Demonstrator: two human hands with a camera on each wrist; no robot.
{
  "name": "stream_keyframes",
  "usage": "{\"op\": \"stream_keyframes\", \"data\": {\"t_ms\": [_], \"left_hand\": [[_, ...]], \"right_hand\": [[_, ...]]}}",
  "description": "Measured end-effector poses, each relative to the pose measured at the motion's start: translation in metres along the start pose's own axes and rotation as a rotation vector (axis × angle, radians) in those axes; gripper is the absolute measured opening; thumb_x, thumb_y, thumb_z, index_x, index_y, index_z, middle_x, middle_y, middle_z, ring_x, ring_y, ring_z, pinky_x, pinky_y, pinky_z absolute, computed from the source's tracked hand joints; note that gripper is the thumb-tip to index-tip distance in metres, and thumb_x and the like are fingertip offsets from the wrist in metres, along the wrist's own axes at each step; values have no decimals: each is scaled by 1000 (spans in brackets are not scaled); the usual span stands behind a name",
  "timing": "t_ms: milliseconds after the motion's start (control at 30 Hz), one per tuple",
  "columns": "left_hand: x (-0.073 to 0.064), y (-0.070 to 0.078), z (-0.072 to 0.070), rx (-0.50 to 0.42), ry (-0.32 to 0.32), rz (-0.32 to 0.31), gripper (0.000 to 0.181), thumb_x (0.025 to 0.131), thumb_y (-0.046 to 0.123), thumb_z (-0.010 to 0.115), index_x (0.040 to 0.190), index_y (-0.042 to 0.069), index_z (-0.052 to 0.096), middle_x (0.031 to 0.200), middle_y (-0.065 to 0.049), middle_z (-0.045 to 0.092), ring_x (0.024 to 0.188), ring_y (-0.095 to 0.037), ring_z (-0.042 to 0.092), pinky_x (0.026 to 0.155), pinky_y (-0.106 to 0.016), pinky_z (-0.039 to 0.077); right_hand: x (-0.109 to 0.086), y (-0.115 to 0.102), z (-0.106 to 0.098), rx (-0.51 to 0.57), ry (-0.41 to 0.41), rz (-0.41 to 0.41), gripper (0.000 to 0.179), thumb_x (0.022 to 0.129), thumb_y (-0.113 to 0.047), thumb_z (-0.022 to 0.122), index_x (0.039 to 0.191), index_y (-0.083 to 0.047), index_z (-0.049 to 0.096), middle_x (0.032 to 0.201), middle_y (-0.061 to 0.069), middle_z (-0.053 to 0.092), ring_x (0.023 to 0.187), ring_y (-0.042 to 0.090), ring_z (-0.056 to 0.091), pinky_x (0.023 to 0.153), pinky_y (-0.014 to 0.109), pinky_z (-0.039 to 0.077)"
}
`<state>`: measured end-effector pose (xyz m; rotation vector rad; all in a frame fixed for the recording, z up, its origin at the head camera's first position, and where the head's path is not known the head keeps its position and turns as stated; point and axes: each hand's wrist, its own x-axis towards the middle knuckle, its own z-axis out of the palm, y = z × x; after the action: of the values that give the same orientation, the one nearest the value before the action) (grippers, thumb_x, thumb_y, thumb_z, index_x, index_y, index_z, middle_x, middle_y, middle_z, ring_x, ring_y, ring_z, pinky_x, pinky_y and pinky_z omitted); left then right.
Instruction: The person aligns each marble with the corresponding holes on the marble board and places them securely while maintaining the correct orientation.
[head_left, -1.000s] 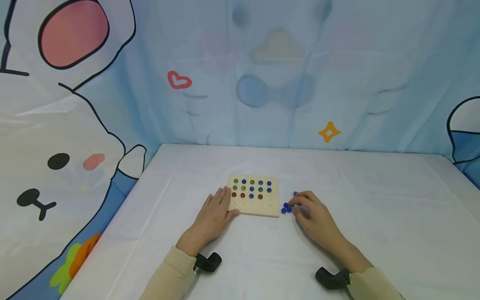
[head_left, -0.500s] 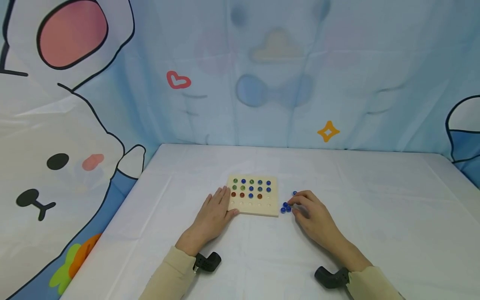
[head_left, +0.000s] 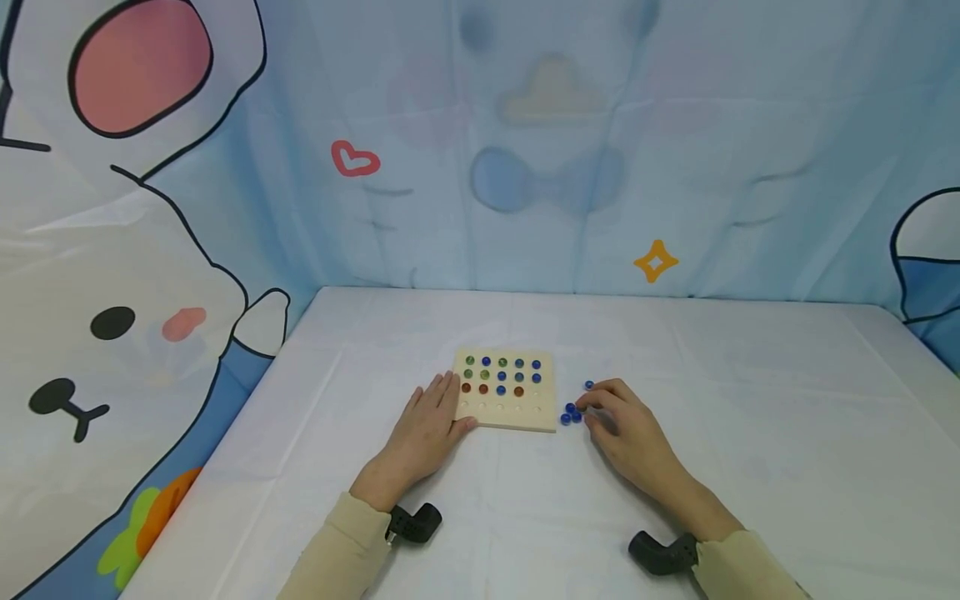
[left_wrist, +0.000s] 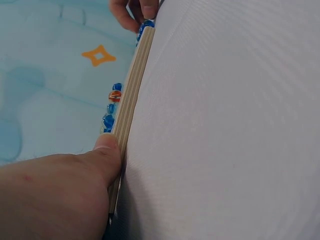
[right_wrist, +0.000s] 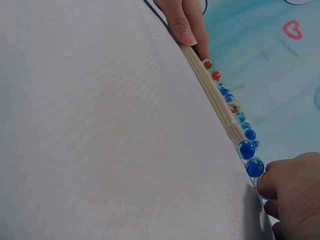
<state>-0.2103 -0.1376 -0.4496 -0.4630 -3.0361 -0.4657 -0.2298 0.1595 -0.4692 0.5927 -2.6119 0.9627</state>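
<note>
A pale wooden board (head_left: 517, 421) lies flat, with rows of round hollows. Green, blue and red-brown marbles sit in its back rows, while the front row shows bare hollows. My left hand (head_left: 422, 437) rests against the board's left side with straight fingers, its thumb (left_wrist: 106, 145) on the front corner. Right of the board, my right hand (head_left: 633, 437) has thumb and forefinger curled together, pinching a marble with an orange streak (right_wrist: 263, 176), mostly hidden by the fingers. Loose blue marbles (head_left: 566, 419) lie by those fingertips, and another blue marble (head_left: 589, 385) lies just behind.
A white cloth (head_left: 787, 417) covers the table. Behind it hangs a blue printed curtain (head_left: 420, 233), which also runs down the left side. Black wrist-worn devices (head_left: 663, 553) sit on both wrists.
</note>
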Motion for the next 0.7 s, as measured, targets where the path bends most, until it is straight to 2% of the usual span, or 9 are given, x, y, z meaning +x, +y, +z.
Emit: {"op": "stream_keyframes", "data": {"t_ms": [333, 567, 700], "left_hand": [[-1, -1, -1, 7, -4, -5, 70, 105, 41, 44, 155, -4, 24, 162, -20, 26, 152, -34, 22, 123, -54, 21], [-1, -1, -1, -23, -12, -21, 70, 105, 41, 44, 156, -2, 23, 163, -18, 25, 153, -32, 21, 124, -53, 19], [-1, 0, -1, -25, -17, -18, 70, 105, 41, 44, 156, -2, 23, 163, -18, 25, 153, -32, 21, 124, -53, 19]], "right_hand": [[0, 2, 4, -14, 38, -36, 21, 87, 6, 67, 105, -6, 68, 110, 3, 59, 105, 20, 60, 93, 47, 53], [0, 1, 4, -25, 32, -58, 25, 87, 6, 67, 109, -6, 69, 119, 7, 63, 116, 27, 59, 97, 49, 52], [0, 1, 3, -40, 27, -47, 25, 86, 8, 67, 106, -6, 69, 112, 5, 65, 111, 26, 60, 93, 49, 53]]}}
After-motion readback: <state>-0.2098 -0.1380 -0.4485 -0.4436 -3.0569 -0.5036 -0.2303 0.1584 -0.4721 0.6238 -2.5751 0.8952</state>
